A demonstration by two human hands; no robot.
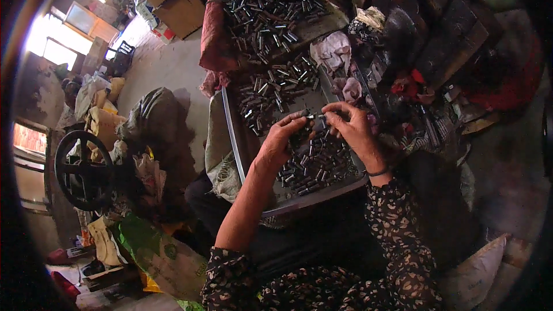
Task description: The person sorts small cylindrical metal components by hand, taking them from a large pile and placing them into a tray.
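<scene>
My left hand [282, 136] and my right hand [352, 129] meet over a shallow tray [235, 148]. Each is closed in a pinch with the fingertips almost touching. A small shiny metal piece [311, 117] pokes out from the left fingertips. Another small dark metal piece [322, 117] shows at the right fingertips; its exact shape is too small to tell. Loose metal pins [277, 87] lie spread in the far part of the tray, and a second group of short metal pins [315, 164] lies in the near part, below my hands.
Beyond the tray rises a large heap of metal pins [265, 14] beside red cloth [214, 34]. Crumpled rags [334, 52] line the tray's right side, with dark metal plates [455, 46] farther right. At left stand a black handwheel [85, 170], a green sack [158, 250] and cardboard boxes [180, 8].
</scene>
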